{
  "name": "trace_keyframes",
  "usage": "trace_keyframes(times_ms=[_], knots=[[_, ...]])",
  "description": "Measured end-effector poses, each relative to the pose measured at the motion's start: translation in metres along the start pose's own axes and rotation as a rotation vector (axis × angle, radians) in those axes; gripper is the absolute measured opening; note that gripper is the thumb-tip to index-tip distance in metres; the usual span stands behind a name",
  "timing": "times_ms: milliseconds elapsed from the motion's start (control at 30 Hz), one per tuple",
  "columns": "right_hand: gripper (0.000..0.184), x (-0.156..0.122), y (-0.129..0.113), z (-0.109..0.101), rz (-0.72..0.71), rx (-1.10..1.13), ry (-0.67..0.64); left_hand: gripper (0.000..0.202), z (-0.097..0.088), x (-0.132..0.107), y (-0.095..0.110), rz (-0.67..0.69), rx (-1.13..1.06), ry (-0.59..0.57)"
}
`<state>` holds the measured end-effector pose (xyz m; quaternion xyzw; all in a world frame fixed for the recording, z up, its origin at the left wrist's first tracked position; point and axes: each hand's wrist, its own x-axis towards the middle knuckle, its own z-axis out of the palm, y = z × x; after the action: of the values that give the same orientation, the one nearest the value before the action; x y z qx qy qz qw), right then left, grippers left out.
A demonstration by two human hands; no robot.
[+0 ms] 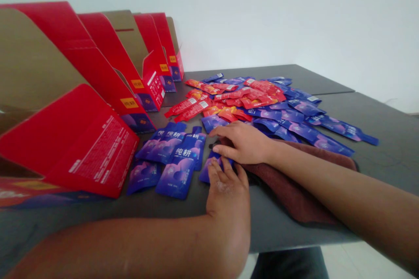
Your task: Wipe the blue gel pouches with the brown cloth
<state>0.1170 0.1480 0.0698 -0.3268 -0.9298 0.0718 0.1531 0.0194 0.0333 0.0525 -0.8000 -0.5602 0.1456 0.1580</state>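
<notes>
My left hand [226, 187] lies palm down with its fingers spread over a blue-and-purple pouch [204, 175], pressing it to the table. Just beyond, my right hand [244, 143] curls its thumb and fingers over the end of a brown cloth [294, 196] with dark edging, close to that pouch's upper end. Most of the pouch is covered by my hands. To the left lies a small overlapping group of blue pouches [178, 174] with white lettering.
Behind my hands spreads a heap of red pouches [258, 93] and blue pouches [314, 137]. Several open red cardboard boxes [98, 157] stand along the left with flaps raised. The dark grey table [275, 231] has its front edge near me; a white wall [262, 17] is behind.
</notes>
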Motion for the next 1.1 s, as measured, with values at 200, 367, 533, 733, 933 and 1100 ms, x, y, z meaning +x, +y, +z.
trace_keyframes(times_ms=[200,367,533,733,933,1100], knots=[[0.039,0.0007,-0.0009,0.0003,0.117,-0.038,0.003,0.048,-0.0012,-0.0007,-0.0010,0.012,-0.006,-0.010],[0.039,0.0015,0.0036,0.0014,0.202,-0.083,0.029,0.049,-0.0026,-0.0012,-0.0016,0.045,-0.002,-0.044],[0.039,0.0014,0.0039,0.0022,0.145,-0.068,0.007,0.049,-0.0014,-0.0012,-0.0004,0.037,-0.002,-0.034],[0.038,0.0011,0.0022,0.0003,0.121,-0.053,0.002,0.049,-0.0015,-0.0005,-0.0004,0.038,-0.008,-0.030],[0.038,0.0010,0.0018,-0.0006,0.127,-0.046,-0.003,0.049,-0.0015,-0.0007,-0.0005,0.031,-0.011,-0.033],[0.038,0.0010,0.0016,-0.0004,0.128,-0.047,-0.002,0.050,-0.0012,-0.0015,-0.0007,0.040,-0.004,-0.041]])
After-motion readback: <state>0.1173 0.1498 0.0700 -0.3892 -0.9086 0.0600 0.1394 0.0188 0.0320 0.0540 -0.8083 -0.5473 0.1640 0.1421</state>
